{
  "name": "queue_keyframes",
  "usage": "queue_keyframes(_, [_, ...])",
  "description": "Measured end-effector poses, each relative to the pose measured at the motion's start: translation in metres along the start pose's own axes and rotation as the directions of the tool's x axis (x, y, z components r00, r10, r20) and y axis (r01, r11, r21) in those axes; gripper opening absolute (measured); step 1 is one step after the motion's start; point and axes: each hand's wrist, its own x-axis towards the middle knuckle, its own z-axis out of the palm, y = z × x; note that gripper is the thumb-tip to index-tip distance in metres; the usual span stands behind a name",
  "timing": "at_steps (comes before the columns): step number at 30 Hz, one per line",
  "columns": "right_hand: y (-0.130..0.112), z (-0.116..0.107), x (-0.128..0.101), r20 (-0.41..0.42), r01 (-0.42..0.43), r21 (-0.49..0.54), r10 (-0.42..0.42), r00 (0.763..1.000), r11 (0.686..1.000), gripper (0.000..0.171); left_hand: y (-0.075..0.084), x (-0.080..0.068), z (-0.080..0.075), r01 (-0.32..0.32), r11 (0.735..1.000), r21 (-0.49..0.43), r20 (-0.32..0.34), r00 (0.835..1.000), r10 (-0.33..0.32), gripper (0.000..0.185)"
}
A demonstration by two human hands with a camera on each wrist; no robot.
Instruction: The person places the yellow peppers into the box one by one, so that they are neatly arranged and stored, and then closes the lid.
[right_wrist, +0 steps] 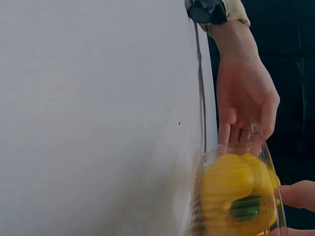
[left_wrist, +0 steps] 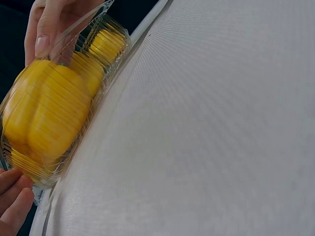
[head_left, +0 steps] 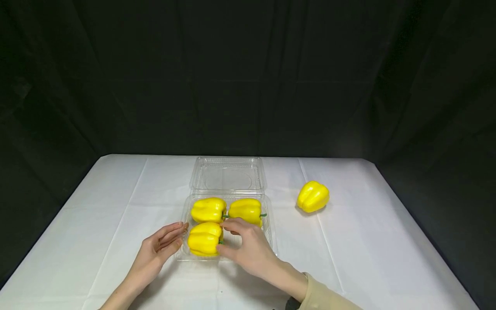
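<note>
A clear plastic clamshell tray (head_left: 271, 228) lies with its lid (head_left: 227, 174) folded open behind it. Three yellow peppers lie inside: back left (head_left: 208, 209), back right (head_left: 245, 210) and front left (head_left: 204, 239). My right hand (head_left: 224, 238) reaches over the tray's front right part, index finger and thumb curled round the stem end of the front pepper (right_wrist: 229, 194). My left hand (head_left: 180, 231) lies straight-fingered against the tray's left wall (left_wrist: 106, 78), fingertips (left_wrist: 12, 196) touching the plastic. A right-hand finger (left_wrist: 44, 34) shows above the front pepper (left_wrist: 47, 113).
A fourth yellow pepper (head_left: 312, 196) lies loose on the white tablecloth (head_left: 116, 206), to the right of the tray. Black curtains close off the back and both sides. The table's edges drop into dark at left and right.
</note>
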Motion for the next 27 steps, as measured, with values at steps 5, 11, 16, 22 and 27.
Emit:
queue_keyframes(5, [0.004, -0.006, -0.003, -0.011, -0.007, 0.030, 0.007, 1.000, 1.000, 0.043, 0.000, 0.000, 0.000, -0.002, 1.000, 0.000, 0.004, 1.000, 0.002, 0.040])
queue_keyframes(11, [0.009, -0.013, -0.006, -0.063, 0.020, 0.027, -0.018, 0.998, 0.999, 0.039, 0.000, 0.000, 0.000, -0.003, 1.000, 0.007, -0.001, 1.000, 0.003, 0.040])
queue_keyframes(16, [0.014, -0.021, -0.008, -0.101, 0.021, -0.001, -0.021, 0.995, 1.000, 0.038, 0.000, 0.000, 0.000, 0.000, 1.000, 0.004, 0.001, 1.000, 0.000, 0.040])
queue_keyframes(22, [0.020, -0.028, -0.009, -0.116, -0.006, -0.004, 0.005, 0.993, 1.000, 0.039, 0.000, 0.001, 0.000, -0.009, 1.000, -0.001, 0.002, 1.000, 0.009, 0.040])
queue_keyframes(27, [0.025, -0.032, -0.012, -0.129, 0.011, -0.013, -0.013, 0.992, 1.000, 0.038, -0.001, 0.001, 0.000, -0.013, 1.000, 0.001, 0.003, 1.000, 0.013, 0.040])
